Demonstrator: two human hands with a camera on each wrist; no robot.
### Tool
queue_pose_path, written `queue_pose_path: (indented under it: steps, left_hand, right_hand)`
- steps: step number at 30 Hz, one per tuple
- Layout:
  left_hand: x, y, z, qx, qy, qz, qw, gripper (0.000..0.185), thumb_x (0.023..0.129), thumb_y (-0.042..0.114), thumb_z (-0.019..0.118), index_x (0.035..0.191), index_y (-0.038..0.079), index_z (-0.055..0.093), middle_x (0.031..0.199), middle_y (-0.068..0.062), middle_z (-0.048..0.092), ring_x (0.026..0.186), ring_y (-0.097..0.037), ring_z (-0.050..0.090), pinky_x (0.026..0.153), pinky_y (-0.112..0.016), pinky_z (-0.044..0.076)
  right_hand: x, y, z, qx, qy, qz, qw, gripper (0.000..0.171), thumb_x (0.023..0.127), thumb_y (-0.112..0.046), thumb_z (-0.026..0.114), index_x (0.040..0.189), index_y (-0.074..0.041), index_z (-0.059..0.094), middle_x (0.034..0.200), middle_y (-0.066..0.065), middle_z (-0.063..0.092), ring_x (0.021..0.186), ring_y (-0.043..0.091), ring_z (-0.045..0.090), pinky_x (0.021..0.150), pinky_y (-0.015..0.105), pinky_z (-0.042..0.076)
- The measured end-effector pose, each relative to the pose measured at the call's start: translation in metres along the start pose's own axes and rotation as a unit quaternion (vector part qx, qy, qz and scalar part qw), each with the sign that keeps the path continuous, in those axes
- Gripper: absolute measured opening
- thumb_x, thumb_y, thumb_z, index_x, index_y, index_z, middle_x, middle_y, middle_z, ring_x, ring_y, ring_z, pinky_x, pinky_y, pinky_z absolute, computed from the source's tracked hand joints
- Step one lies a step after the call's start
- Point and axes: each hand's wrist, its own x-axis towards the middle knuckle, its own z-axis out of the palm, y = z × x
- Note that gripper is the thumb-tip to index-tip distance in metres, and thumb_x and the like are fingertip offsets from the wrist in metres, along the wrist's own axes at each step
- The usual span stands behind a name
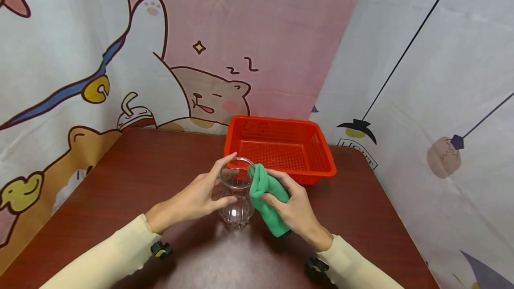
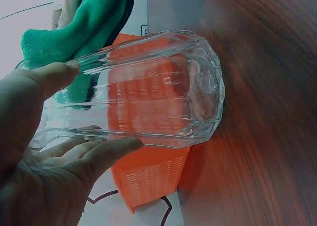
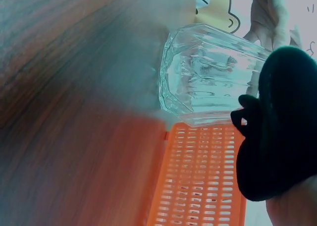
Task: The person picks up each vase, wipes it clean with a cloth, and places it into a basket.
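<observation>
A clear, ribbed glass vase [image 1: 237,208] is upright in front of the basket, its round mouth facing up. My left hand [image 1: 196,195] grips it from the left, thumb on the near side and fingers behind. In the left wrist view the thumb and fingers lie along the glass [image 2: 158,107]. A folded green cloth [image 1: 270,202] is pinched in my right hand [image 1: 299,206], thumb in front. The cloth's upper end meets the vase's rim on the right. The right wrist view shows the cloth [image 3: 285,122] dark, covering most of that hand. I cannot tell whether the vase's base touches the table.
Behind the vase stands a red-orange plastic basket [image 1: 277,173] with perforated walls, close to the back of the dark reddish-brown table [image 1: 160,159]. A printed cartoon curtain [image 1: 273,35] hangs behind and along both sides.
</observation>
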Motion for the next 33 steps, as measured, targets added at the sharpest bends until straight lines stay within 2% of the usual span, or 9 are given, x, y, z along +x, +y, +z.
queue_pose_path:
  steps: [7, 11, 13, 16, 18, 21, 23, 27, 33]
  left_hand:
    - [0.0, 0.0, 0.001, 0.012, -0.005, -0.008, 0.9999, 0.121, 0.099, 0.015, 0.096, 0.186, 0.025, 0.012, 0.159, -0.007, 0.074, 0.136, -0.019, 0.079, 0.113, -0.047, 0.066]
    - [0.001, 0.0, 0.001, 0.021, -0.002, -0.009, 0.9997, 0.121, 0.099, 0.017, 0.096, 0.186, 0.025, 0.013, 0.155, -0.007, 0.077, 0.123, -0.013, 0.079, 0.099, -0.035, 0.065]
    - [0.002, 0.001, 0.0, 0.024, -0.002, -0.009, 0.9997, 0.121, 0.099, 0.017, 0.096, 0.186, 0.024, 0.013, 0.151, -0.009, 0.078, 0.109, -0.013, 0.076, 0.088, -0.03, 0.061]
    - [0.002, 0.001, -0.001, 0.023, -0.003, -0.007, 0.9997, 0.12, 0.099, 0.017, 0.096, 0.186, 0.023, 0.013, 0.15, -0.01, 0.078, 0.104, -0.015, 0.074, 0.085, -0.028, 0.059]
    - [0.002, 0.0, -0.002, 0.019, -0.005, -0.006, 0.9998, 0.119, 0.1, 0.017, 0.096, 0.185, 0.023, 0.013, 0.151, -0.011, 0.078, 0.108, -0.02, 0.077, 0.089, -0.032, 0.063]
    - [0.003, 0.0, -0.003, 0.01, -0.006, -0.001, 0.9999, 0.117, 0.1, 0.015, 0.095, 0.185, 0.022, 0.015, 0.155, -0.012, 0.076, 0.128, -0.025, 0.081, 0.103, -0.041, 0.066]
    - [0.003, 0.0, -0.003, 0.007, -0.007, 0.001, 0.9999, 0.116, 0.1, 0.015, 0.095, 0.184, 0.022, 0.016, 0.157, -0.012, 0.076, 0.135, -0.028, 0.08, 0.109, -0.048, 0.066]
    - [0.004, 0.001, -0.003, 0.002, -0.01, 0.005, 0.9999, 0.114, 0.1, 0.014, 0.095, 0.183, 0.022, 0.018, 0.156, -0.013, 0.076, 0.136, -0.029, 0.08, 0.112, -0.051, 0.066]
    - [0.004, 0.0, -0.003, -0.011, -0.011, 0.011, 0.9998, 0.111, 0.1, 0.012, 0.094, 0.182, 0.02, 0.019, 0.155, -0.015, 0.076, 0.137, -0.03, 0.08, 0.113, -0.049, 0.067]
  right_hand:
    - [-0.001, 0.001, 0.004, -0.006, 0.01, 0.017, 1.0, 0.058, 0.098, -0.01, 0.095, 0.151, -0.02, 0.076, 0.141, 0.005, 0.084, 0.114, 0.011, 0.08, 0.095, 0.026, 0.067]
    - [0.001, 0.001, 0.007, 0.0, 0.013, 0.02, 1.0, 0.054, 0.097, -0.008, 0.095, 0.146, -0.021, 0.079, 0.142, 0.003, 0.084, 0.118, 0.011, 0.079, 0.098, 0.025, 0.065]
    - [0.002, 0.001, 0.008, 0.005, 0.012, 0.023, 1.0, 0.052, 0.097, -0.008, 0.096, 0.145, -0.022, 0.08, 0.142, 0.002, 0.083, 0.119, 0.012, 0.079, 0.099, 0.025, 0.065]
    - [0.003, 0.002, 0.01, 0.01, 0.009, 0.027, 1.0, 0.049, 0.097, -0.01, 0.096, 0.143, -0.023, 0.081, 0.142, 0.001, 0.083, 0.118, 0.013, 0.079, 0.098, 0.026, 0.066]
    - [0.003, 0.004, 0.012, 0.005, 0.004, 0.029, 1.0, 0.048, 0.097, -0.011, 0.096, 0.141, -0.023, 0.082, 0.142, 0.001, 0.083, 0.119, 0.014, 0.078, 0.098, 0.027, 0.066]
    - [0.003, 0.007, 0.014, -0.011, -0.005, 0.033, 0.999, 0.047, 0.096, -0.012, 0.098, 0.139, -0.023, 0.083, 0.142, -0.001, 0.083, 0.123, 0.014, 0.078, 0.102, 0.028, 0.066]
    - [0.003, 0.009, 0.014, -0.023, -0.009, 0.033, 0.999, 0.048, 0.094, -0.012, 0.099, 0.139, -0.022, 0.083, 0.141, -0.001, 0.083, 0.126, 0.014, 0.078, 0.103, 0.028, 0.065]
    - [0.002, 0.01, 0.014, -0.037, -0.013, 0.029, 0.999, 0.05, 0.093, -0.012, 0.1, 0.139, -0.02, 0.083, 0.14, -0.001, 0.084, 0.128, 0.017, 0.079, 0.103, 0.027, 0.065]
    - [0.002, 0.011, 0.013, -0.062, -0.03, 0.041, 0.997, 0.049, 0.091, -0.012, 0.102, 0.136, -0.021, 0.085, 0.139, -0.004, 0.084, 0.13, 0.02, 0.08, 0.106, 0.027, 0.064]
